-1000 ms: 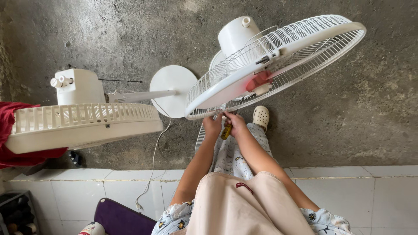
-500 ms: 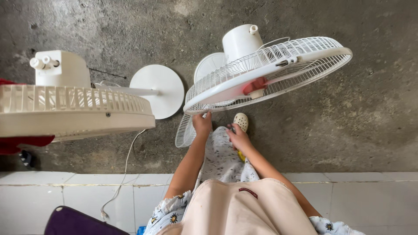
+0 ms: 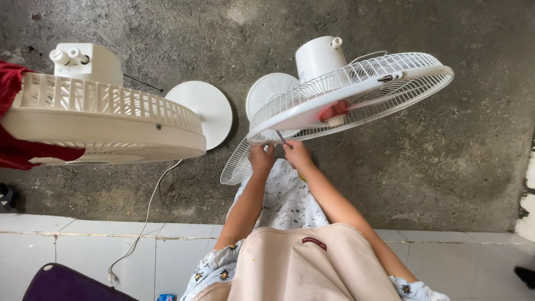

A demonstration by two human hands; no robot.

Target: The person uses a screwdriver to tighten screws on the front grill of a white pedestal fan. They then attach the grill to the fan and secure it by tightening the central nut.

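Observation:
A white pedestal fan's wire guard (image 3: 356,95) tilts in front of me, with a red hub (image 3: 334,110) behind the mesh and the motor housing (image 3: 319,56) above. My left hand (image 3: 261,158) grips the guard's lower rim. Right beside it, my right hand (image 3: 296,154) holds a screwdriver (image 3: 280,136) whose thin metal shaft points up at that rim. A sliver of its yellow handle shows below my palm. Both forearms reach out over my flowered trousers and beige top.
A second, cream fan (image 3: 106,125) lies at the left with a red cloth (image 3: 16,150) under it. Two round white bases (image 3: 203,114) and a loose grille (image 3: 237,167) rest on the concrete floor. A white cable (image 3: 146,217) trails over the tiled ledge (image 3: 111,245). At the bottom left is a purple object (image 3: 61,284).
My right hand dropped toward my lap with the screwdriver, then rose again and now holds its tip at the guard's rim. My left hand stayed on the rim. The view shifted slightly right.

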